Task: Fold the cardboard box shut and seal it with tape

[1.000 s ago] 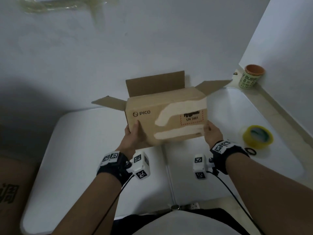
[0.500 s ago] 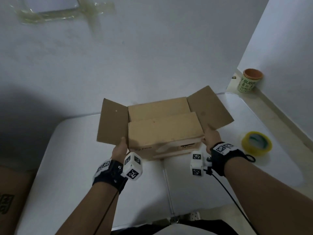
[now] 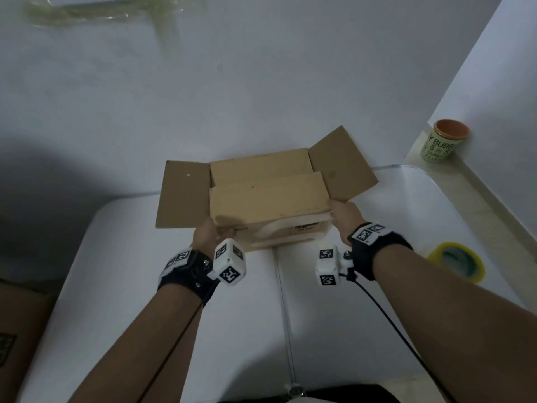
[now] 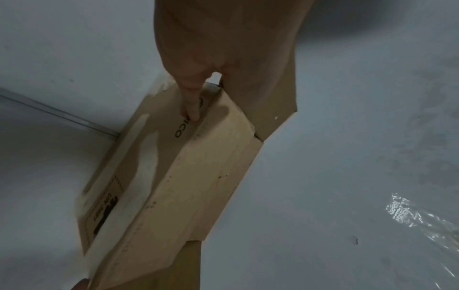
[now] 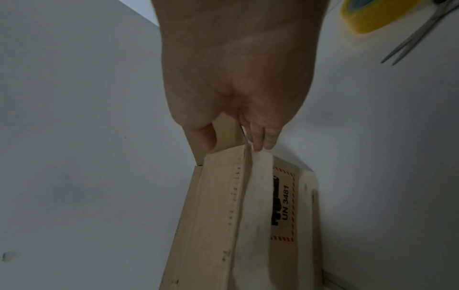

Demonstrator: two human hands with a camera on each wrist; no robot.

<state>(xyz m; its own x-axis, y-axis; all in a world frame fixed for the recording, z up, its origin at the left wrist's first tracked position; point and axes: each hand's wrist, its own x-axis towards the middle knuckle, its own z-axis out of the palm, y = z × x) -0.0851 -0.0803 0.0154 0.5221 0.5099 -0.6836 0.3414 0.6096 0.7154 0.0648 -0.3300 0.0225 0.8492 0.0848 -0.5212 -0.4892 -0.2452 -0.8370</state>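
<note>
The brown cardboard box (image 3: 267,199) stands on the white table (image 3: 139,286), with the PICO print on its near face. Its two long flaps lie folded over the top. The left side flap (image 3: 183,193) and the right side flap (image 3: 343,167) stick outwards. My left hand (image 3: 207,235) grips the near left corner, its thumb (image 4: 191,98) on the front face by the logo. My right hand (image 3: 343,216) pinches the near right corner (image 5: 223,149) at the base of the side flap. A yellow tape roll (image 3: 456,261) lies to the right of my right wrist.
Scissors (image 5: 417,37) lie beside the tape roll (image 5: 372,15). A green cup with an orange rim (image 3: 444,144) stands on the ledge at the far right. Another cardboard box (image 3: 17,330) sits left of the table. The wall rises close behind the box.
The box, held up and tilted with its front face toward me, has come down upright onto the table. Its side flaps now spread outwards, and both hands hold the near top corners.
</note>
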